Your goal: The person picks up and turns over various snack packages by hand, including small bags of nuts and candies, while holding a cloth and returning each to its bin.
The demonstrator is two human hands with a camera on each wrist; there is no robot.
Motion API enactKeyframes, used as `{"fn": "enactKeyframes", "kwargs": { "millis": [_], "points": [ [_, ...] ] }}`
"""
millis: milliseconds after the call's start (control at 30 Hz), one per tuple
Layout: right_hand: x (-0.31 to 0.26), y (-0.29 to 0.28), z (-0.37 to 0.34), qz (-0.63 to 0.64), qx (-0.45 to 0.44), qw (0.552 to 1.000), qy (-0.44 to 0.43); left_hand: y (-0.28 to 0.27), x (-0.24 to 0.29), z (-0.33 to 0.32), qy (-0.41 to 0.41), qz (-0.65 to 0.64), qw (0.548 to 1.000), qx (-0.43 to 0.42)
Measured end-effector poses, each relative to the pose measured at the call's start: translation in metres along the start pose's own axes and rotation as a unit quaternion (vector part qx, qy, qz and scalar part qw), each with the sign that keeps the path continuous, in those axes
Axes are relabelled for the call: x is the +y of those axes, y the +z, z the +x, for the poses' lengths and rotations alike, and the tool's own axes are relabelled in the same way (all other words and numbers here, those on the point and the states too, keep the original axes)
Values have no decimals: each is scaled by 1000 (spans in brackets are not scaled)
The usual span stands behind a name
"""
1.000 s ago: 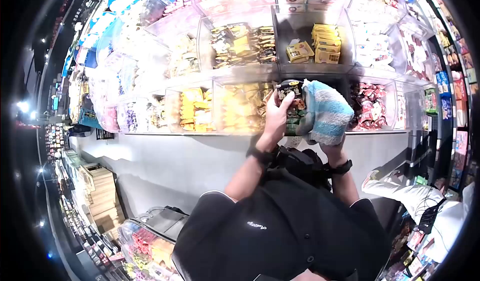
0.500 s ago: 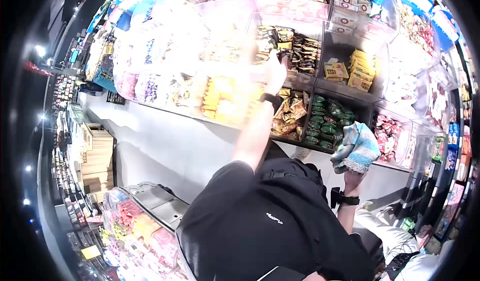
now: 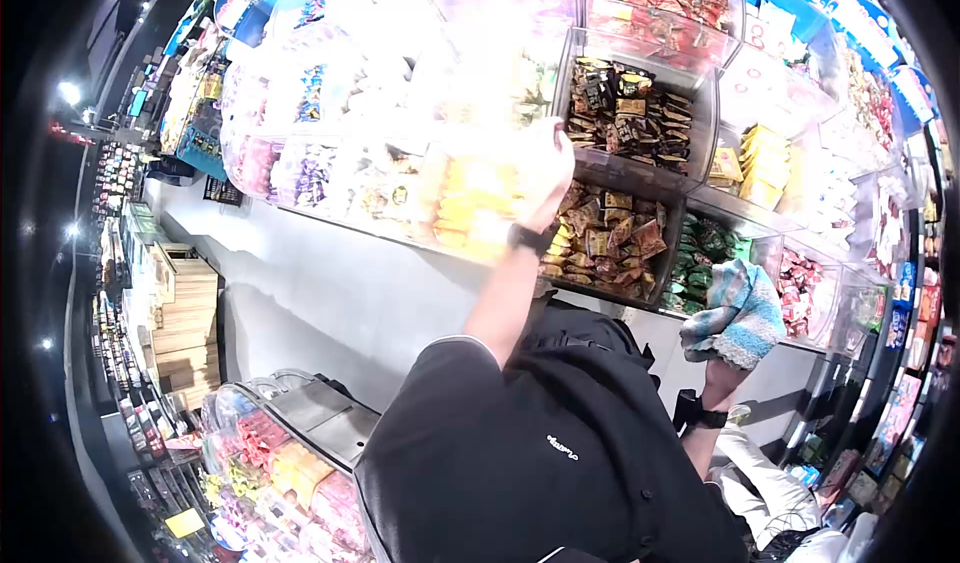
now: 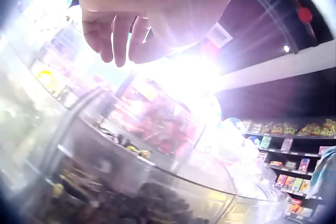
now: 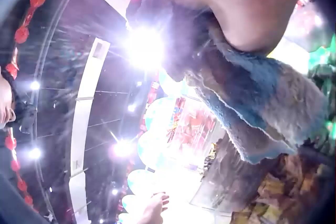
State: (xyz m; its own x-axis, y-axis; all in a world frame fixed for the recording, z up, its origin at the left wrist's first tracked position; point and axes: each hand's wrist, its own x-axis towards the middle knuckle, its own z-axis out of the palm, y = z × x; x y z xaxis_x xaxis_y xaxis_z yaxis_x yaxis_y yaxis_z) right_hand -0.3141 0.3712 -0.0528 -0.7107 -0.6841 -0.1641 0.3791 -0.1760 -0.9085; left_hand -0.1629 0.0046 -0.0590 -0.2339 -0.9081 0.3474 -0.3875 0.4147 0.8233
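My left hand (image 3: 545, 178) reaches over the bins, washed out by glare, left of a clear bin of dark packets (image 3: 632, 111). Its fingers hang loosely bent with nothing visible between them in the left wrist view, where the hand (image 4: 157, 14) is above the bin wall. My right hand (image 3: 724, 373) grips a blue, white and grey fluffy cloth (image 3: 738, 315) at the front edge, by the green packets (image 3: 705, 253). The cloth (image 5: 262, 98) hangs below the right hand (image 5: 236, 8) in the right wrist view and hides most fingers.
Brown-gold packets (image 3: 610, 238) fill a front bin, with yellow packets (image 3: 765, 166) behind and red ones (image 3: 800, 288) to the right. A display of colourful sweets (image 3: 290, 468) stands at lower left. Light-clothed legs (image 3: 765, 473) are at lower right.
My left hand held a dark packet beside the cloth, then reached to the dark packets' bin; now it is left of that bin without the packet. The cloth in my right hand has moved right and down.
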Motion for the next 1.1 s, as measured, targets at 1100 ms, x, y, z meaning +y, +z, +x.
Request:
{"fn": "enactKeyframes", "kwargs": {
  "millis": [1100],
  "points": [
    [76, 201, -96, 26, 129, 990, -43, -152, -13, 63, -218, -582, 711, -330]
  ]
}}
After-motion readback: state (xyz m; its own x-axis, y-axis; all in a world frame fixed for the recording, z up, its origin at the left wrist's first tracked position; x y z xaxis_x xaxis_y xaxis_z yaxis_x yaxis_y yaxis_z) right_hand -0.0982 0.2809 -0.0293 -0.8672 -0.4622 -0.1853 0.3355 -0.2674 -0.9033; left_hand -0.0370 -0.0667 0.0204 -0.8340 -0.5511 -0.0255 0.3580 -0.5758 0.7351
